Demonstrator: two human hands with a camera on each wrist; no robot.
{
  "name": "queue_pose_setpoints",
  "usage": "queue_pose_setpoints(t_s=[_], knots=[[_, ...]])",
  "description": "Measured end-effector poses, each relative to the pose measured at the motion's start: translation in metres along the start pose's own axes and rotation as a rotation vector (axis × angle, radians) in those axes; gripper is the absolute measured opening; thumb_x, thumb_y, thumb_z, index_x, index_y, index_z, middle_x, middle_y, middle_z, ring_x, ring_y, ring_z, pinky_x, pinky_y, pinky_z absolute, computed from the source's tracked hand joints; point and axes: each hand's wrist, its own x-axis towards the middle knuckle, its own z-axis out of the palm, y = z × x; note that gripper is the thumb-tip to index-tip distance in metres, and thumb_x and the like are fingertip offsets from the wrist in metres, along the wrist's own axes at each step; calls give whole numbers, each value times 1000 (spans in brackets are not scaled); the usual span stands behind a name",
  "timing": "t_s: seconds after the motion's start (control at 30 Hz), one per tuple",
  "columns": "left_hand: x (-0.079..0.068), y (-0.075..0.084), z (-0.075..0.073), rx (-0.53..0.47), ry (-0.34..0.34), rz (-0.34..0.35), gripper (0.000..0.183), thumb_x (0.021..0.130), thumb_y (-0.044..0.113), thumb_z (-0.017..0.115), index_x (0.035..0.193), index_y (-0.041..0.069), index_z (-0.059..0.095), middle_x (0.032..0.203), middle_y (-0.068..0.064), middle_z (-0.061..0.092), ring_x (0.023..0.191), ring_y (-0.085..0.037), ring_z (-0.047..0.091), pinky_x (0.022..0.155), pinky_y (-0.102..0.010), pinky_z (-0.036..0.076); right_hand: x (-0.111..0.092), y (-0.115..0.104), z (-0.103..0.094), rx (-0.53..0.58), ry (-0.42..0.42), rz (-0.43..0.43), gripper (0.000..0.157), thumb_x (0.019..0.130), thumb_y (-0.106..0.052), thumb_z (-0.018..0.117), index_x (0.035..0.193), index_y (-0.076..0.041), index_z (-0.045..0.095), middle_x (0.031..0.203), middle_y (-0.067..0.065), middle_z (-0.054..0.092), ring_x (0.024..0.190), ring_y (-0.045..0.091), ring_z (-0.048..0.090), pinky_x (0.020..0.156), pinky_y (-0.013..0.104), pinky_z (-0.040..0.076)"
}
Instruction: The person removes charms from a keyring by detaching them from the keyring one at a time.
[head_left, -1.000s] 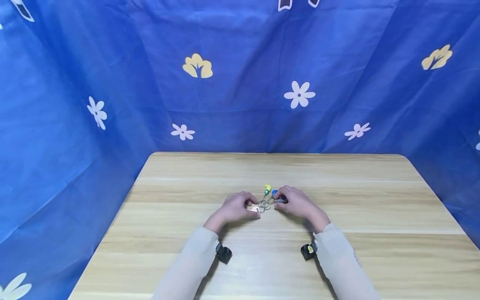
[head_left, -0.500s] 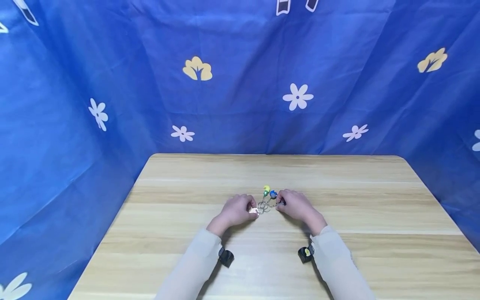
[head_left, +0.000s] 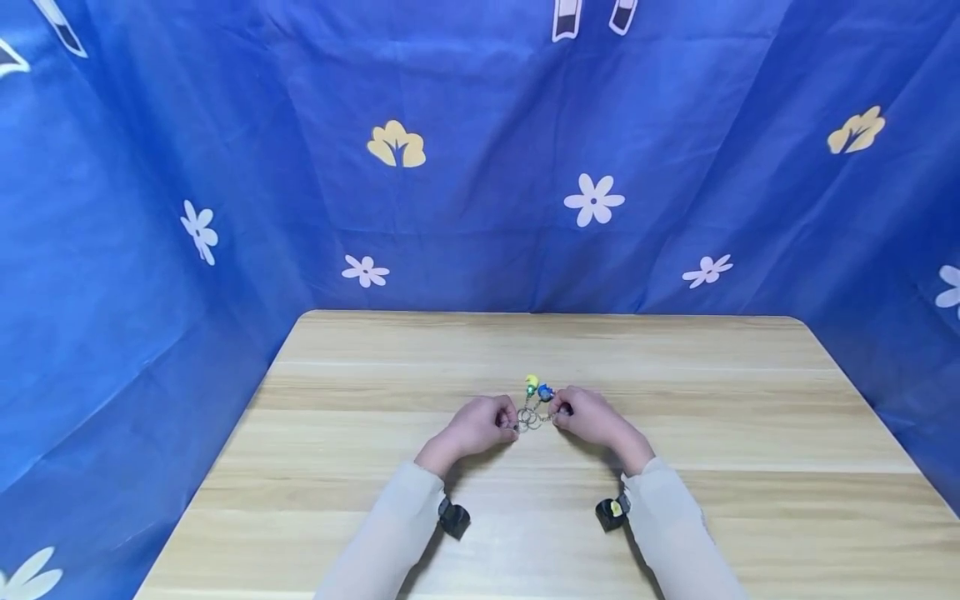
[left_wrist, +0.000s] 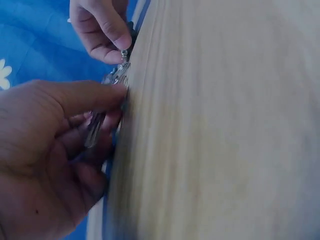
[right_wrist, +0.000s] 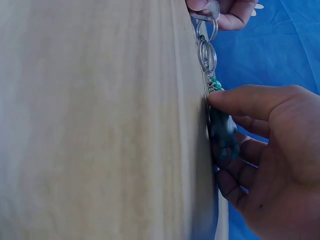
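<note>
A bunch of linked metal rings (head_left: 528, 418) lies near the middle of the table, between both hands. My left hand (head_left: 480, 427) pinches a silvery key (left_wrist: 94, 131) at the left end of the bunch, between thumb and fingers. At the other end, my right hand (head_left: 590, 415) holds a dark figure charm (right_wrist: 223, 131) by its top, where a short chain joins it to the rings. Two more charms fan out beyond the rings, a yellow-and-green one (head_left: 532, 382) and a blue one (head_left: 545, 392). Fingers partly hide the key and the dark charm.
The wooden table (head_left: 480, 517) has rounded far corners. A blue curtain (head_left: 465, 75) printed with flowers encloses its back and sides. Black wrist cameras (head_left: 454, 518) sit at both sleeve cuffs.
The key in my left hand has turned from a bright face to a thin edge. My right fingers have slid slightly, leaving more of the blue charm in view.
</note>
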Motion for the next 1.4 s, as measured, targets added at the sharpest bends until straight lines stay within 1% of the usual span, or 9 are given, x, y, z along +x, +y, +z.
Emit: queue_pose_setpoints(t_s=[0.07, 0.27, 0.43, 0.8, 0.9, 1.0, 1.13, 1.23, 1.4], knots=[[1, -4, 0, -87, -23, 19, 13, 81, 11, 72, 89, 10, 61, 76, 5, 56, 70, -9, 51, 68, -23, 44, 0, 1, -1, 51, -18, -7, 6, 86, -11, 63, 90, -14, 66, 89, -1, 63, 82, 12, 55, 80, 34, 48], [3, -13, -3, -377, -103, -3, 16, 85, 1, 62, 100, 0, 60, 82, -6, 67, 73, -9, 60, 73, -23, 49, -1, 2, -4, 173, -73, -11, 9, 90, -9, 58, 94, -9, 65, 89, 2, 61, 80, 11, 53, 76, 28, 46], [4, -17, 0, -496, -154, -12, 19, 88, -2, 56, 107, -6, 60, 94, -17, 71, 79, -10, 66, 77, -25, 55, -3, 2, -3, 196, -76, 12, 9, 91, -10, 56, 95, -10, 65, 89, 1, 61, 80, 12, 53, 76, 28, 46], [6, -17, 4, -577, -111, -49, 15, 89, 7, 63, 99, -3, 63, 91, -11, 71, 80, -12, 68, 82, -25, 56, -5, 3, -6, 266, -118, 30, 11, 94, -11, 55, 99, -8, 64, 87, 3, 61, 74, 13, 52, 73, 29, 46], [6, -17, 4, -572, -101, -58, 13, 89, 9, 64, 97, -1, 64, 88, -5, 71, 76, -10, 66, 71, -20, 54, -6, 3, -7, 278, -130, 26, 11, 95, -12, 55, 100, -8, 64, 86, 3, 60, 74, 13, 52, 73, 29, 46], [6, -17, 4, -567, -82, -54, 11, 88, 10, 65, 95, 1, 65, 82, 0, 69, 64, -7, 56, 57, -17, 44, -7, 3, -8, 292, -123, 21, 11, 95, -13, 54, 100, -9, 63, 88, 3, 60, 75, 14, 52, 74, 29, 46], [5, -18, 4, -576, -79, -63, 12, 86, 8, 66, 95, 0, 65, 79, 2, 68, 56, -7, 47, 51, -17, 39, -8, 4, -9, 354, -146, 10, 13, 96, -13, 53, 101, -7, 63, 91, 5, 62, 79, 14, 55, 75, 28, 47], [4, -19, 5, -608, -85, -70, 13, 86, 6, 66, 95, -2, 64, 81, -1, 71, 62, -8, 57, 56, -18, 44, -9, 6, -7, 442, -183, 4, 15, 96, -10, 51, 103, -2, 60, 93, 9, 64, 81, 15, 59, 76, 27, 51], [3, -20, 7, -651, -75, -47, 14, 86, 2, 65, 99, -3, 61, 85, -7, 73, 79, -13, 69, 78, -22, 53, -11, 7, -2, 543, -193, 16, 16, 96, -8, 50, 105, 2, 59, 92, 12, 63, 78, 15, 60, 70, 24, 53]])
